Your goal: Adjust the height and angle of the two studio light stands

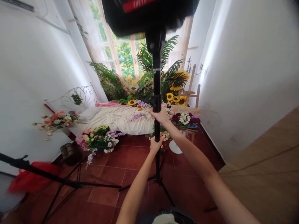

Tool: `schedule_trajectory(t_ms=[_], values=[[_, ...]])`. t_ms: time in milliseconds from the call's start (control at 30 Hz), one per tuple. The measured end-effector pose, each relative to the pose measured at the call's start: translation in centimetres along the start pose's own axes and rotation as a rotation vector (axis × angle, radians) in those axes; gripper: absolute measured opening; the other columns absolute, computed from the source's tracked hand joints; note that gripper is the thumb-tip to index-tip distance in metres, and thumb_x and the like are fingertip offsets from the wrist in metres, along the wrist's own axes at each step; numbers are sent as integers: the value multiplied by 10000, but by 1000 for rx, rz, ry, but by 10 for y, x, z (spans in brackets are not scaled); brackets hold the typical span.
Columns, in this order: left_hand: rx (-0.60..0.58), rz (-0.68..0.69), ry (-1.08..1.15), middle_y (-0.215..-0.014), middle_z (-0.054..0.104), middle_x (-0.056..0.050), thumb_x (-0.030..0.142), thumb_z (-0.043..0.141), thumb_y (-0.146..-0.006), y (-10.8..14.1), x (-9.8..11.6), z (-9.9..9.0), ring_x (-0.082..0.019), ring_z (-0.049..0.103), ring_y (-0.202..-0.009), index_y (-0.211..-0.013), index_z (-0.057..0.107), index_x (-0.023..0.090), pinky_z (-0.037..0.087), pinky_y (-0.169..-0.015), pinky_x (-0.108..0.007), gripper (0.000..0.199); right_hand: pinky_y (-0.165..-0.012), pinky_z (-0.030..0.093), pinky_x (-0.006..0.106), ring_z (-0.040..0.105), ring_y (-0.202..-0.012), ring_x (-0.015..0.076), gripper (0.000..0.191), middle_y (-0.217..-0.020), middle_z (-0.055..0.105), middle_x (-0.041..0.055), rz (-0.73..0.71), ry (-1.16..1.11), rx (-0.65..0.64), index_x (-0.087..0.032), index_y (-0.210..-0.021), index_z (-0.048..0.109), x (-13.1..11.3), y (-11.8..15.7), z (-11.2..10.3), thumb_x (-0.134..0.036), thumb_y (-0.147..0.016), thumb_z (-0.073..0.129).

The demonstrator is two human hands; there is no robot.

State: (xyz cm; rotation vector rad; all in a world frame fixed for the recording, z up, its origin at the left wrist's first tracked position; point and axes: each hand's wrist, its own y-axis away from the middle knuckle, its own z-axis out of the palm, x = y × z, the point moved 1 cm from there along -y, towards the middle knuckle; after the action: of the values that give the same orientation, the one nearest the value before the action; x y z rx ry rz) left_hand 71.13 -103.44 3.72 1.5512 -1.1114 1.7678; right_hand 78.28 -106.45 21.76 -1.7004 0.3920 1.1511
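Observation:
A black light stand [157,81] rises in front of me, upright, with a bulky black lamp head [149,18] bearing a red label at its top. My right hand [161,115] is closed round the pole just below a collar. Lower on the same pole, my left hand [156,145] is wrapped round it too. The stand's legs [166,189] spread on the floor near my feet. The top of the lamp head is cut off by the frame edge.
A bed [137,124] with cream cloth lies beyond the stand, with flower bunches [95,137] along its front. Another black stand [67,182] is on the left. A wooden easel [198,96], a white round base [175,147] and a wall [245,77] are on the right.

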Motion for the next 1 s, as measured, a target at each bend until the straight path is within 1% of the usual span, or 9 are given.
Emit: schedule_trajectory(t_ms=[133,267,367,433,567,667,800,900,1000], values=[[36,-21,-13,-440,442,41,512,697,-620,-5,-7,2,-85,430,-437,-555,512,161,348,-439,-211,402,-540,486,256,574,-535,122,366,-541,541,-10,-64,-33,11,-84,-723,616,-30,-45,0,-448,-727,656],[62,-24,-52,-422,420,43,501,680,-630,-11,-17,2,-78,408,-430,-502,468,167,325,-427,-202,416,-589,497,251,617,-620,127,437,-645,565,3,-98,-33,6,-47,-813,617,-41,-67,2,-480,-763,580],[118,-33,-67,-430,417,38,481,669,-633,-14,-24,4,-76,397,-431,-489,449,169,314,-419,-201,407,-622,507,270,624,-672,140,426,-681,568,10,-87,2,16,-50,-817,602,-51,-66,1,-473,-769,583],[150,-30,-66,-447,424,32,457,669,-632,-15,-26,6,-74,394,-431,-491,445,169,314,-419,-203,391,-658,516,290,627,-720,151,404,-714,579,15,-79,8,-22,-69,-844,589,-62,-57,-3,-464,-763,609],[153,-53,-46,-437,399,35,436,658,-642,-14,-23,8,-72,381,-409,-491,419,178,298,-398,-202,383,-787,509,311,613,-887,152,438,-898,612,23,-119,-39,-83,-152,-1037,507,-70,-21,-18,-442,-746,659],[128,-65,-35,-431,401,34,428,655,-642,-13,-21,8,-74,385,-401,-486,408,180,297,-391,-201,384,-844,487,284,576,-993,145,502,-1076,591,65,-67,-66,-30,-199,-1118,428,-35,29,-35,-418,-744,680],[127,-37,-43,-452,417,29,389,640,-649,-15,-23,6,-74,391,-422,-491,430,171,312,-415,-202,341,-688,491,282,591,-744,145,353,-811,622,35,307,84,98,-199,-874,505,55,116,-55,-528,-774,587],[147,-15,-42,-463,405,34,366,652,-630,-16,-24,6,-65,372,-440,-474,431,165,307,-432,-197,338,-617,464,265,583,-650,136,395,-744,633,18,540,140,79,-201,-817,517,109,178,-56,-589,-763,564],[156,-26,-23,-459,395,43,362,669,-613,-15,-23,7,-55,352,-436,-477,432,161,288,-430,-190,339,-560,441,241,572,-569,118,469,-679,633,3,669,130,-38,-196,-766,528,131,216,-43,-660,-786,465]])
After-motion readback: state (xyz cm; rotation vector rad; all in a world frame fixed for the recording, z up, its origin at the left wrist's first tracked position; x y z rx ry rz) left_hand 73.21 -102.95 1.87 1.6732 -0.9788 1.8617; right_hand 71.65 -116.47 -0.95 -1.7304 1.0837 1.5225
